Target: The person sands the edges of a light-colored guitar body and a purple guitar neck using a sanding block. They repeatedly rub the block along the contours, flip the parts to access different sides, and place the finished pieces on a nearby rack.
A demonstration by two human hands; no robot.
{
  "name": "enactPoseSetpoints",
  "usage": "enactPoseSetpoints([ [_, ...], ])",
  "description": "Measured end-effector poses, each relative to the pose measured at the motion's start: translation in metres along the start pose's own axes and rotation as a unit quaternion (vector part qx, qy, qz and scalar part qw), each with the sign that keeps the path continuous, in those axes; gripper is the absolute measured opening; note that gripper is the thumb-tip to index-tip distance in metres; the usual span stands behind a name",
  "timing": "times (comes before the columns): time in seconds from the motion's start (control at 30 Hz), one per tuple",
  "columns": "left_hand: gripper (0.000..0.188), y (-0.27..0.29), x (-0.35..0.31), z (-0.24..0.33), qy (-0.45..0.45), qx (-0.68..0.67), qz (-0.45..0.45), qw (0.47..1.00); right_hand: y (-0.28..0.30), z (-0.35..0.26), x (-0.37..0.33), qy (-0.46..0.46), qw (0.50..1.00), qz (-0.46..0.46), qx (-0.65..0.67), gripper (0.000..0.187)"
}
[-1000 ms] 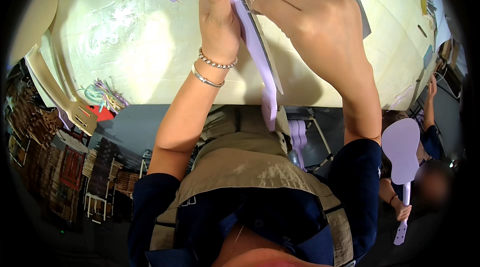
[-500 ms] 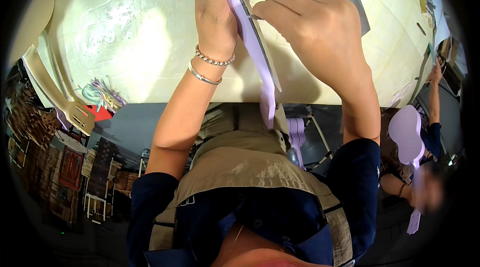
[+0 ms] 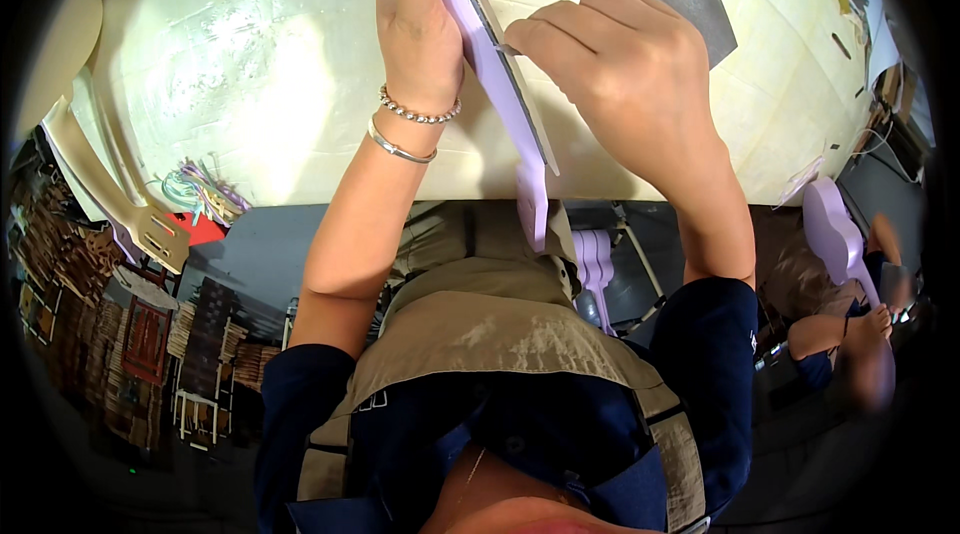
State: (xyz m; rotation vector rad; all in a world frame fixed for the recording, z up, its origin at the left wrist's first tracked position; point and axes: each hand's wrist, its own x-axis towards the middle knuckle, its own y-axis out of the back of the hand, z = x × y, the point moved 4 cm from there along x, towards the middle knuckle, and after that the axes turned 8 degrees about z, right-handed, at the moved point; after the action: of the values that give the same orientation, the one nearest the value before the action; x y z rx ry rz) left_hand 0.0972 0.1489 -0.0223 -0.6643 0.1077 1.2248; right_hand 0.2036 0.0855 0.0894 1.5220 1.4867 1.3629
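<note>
Lavender instrument [image 3: 500,99] at upper centre, body cut by top edge, headstock [image 3: 533,204] jutting past table edge. Left hand [image 3: 420,29] wrapped round neck, thumb up. Right hand [image 3: 620,69] curled, pinching small thin tool [image 3: 507,49] at fretboard's side, nearer headstock than a second ago; grey block [image 3: 705,19] beside it more exposed. Pale table [image 3: 260,134]; coloured strips [image 3: 203,191] heaped left. Far right, co-worker's lavender instrument [image 3: 832,224] higher in frame now. Cluttered racks [image 3: 145,334] lower left.

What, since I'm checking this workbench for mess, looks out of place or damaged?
A messy tangle of coloured strips lies at the near left edge of the table. The apron has pale blotches, maybe dust. The purple guitar in the left hand shows no obvious damage.
</note>
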Motion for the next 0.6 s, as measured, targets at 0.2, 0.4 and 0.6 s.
enactPoseSetpoints([
  [0.2, 0.074, -0.008, -0.004, 0.01, -0.017, 0.033, 0.051, 0.998, 0.0, 0.006, 0.026, 0.018, 0.999, 0.033, -0.017, 0.006],
  [0.4, 0.073, -0.007, 0.001, 0.006, -0.022, 0.001, 0.0, 1.0, -0.002, -0.004, -0.012, 0.008, 0.999, 0.041, -0.018, 0.007],
  [0.6, 0.068, -0.012, -0.002, 0.009, -0.029, 0.016, 0.015, 0.999, -0.013, 0.009, -0.065, -0.388, 0.86, -0.058, 0.328, 0.027],
])
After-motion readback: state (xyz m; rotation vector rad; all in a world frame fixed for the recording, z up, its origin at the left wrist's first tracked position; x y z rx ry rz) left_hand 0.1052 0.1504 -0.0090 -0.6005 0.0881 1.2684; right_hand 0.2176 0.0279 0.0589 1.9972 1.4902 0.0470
